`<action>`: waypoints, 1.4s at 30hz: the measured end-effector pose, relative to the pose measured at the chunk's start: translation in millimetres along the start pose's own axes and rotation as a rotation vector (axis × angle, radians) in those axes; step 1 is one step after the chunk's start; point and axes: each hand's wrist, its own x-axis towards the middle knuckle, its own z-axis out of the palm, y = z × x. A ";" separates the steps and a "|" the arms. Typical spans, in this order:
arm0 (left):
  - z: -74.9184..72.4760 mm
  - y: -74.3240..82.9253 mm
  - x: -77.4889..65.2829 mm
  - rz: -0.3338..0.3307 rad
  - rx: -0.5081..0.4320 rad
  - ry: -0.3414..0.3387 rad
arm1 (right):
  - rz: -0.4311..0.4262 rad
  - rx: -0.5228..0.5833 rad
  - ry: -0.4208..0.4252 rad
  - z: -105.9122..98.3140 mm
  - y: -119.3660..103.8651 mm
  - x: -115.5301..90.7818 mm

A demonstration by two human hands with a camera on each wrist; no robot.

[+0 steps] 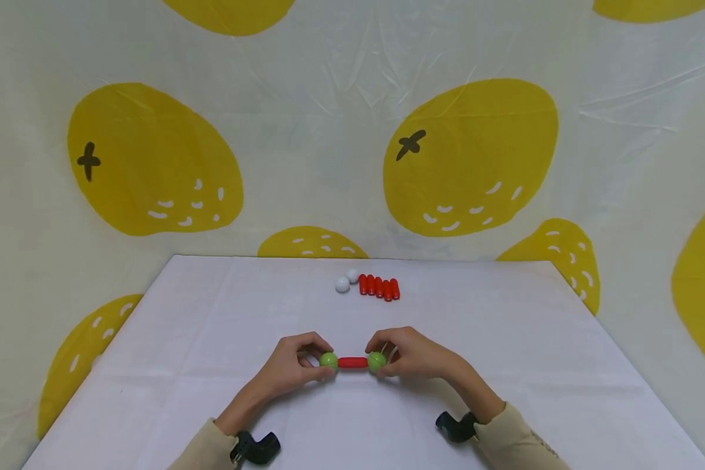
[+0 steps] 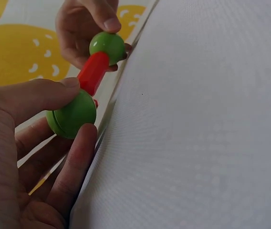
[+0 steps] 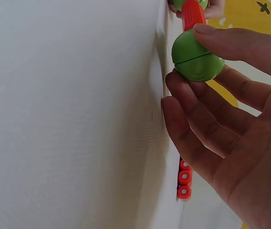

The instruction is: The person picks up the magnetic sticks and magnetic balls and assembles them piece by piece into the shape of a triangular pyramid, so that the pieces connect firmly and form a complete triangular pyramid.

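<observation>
In the head view, my left hand (image 1: 292, 360) pinches the left green ball (image 1: 328, 361), my right hand (image 1: 414, 354) the right green ball (image 1: 376, 361); a red stick (image 1: 352, 362) joins them, whether touching the table (image 1: 241, 313) I cannot tell. At my left wrist, the right green ball hides some right-hand fingers. At my right wrist, the top edge cuts off the left green ball; my fingers partly cover more red sticks (image 3: 184, 177).

Green balls (image 1: 328, 361): smooth, glossy plastic in appearance. Red rod (image 1: 352, 363) between them: smooth plastic, glossy. Near far edge of surface (image 1: 352, 431): red rods (image 1: 378, 287) and white balls (image 1: 342, 284), shiny, plastic-like. Cover (image 2: 202, 119): matt woven cloth. Backdrop (image 1: 311, 163): creased, plastic-like sheeting, slight sheen.
</observation>
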 end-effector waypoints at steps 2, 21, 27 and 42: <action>0.0 -0.3 0.4 -0.001 -0.001 0.001 | -0.004 0.003 0.001 0.1 0.0 -0.3; 2.5 -2.4 1.5 0.007 0.003 -0.005 | -0.019 -0.024 -0.001 -0.7 3.8 -1.7; 3.0 -1.5 2.1 -0.002 0.012 0.002 | -0.018 -0.035 -0.003 -1.7 6.1 -0.2; 1.2 -3.1 2.8 0.000 0.029 -0.004 | -0.011 -0.028 -0.004 -4.7 3.3 0.0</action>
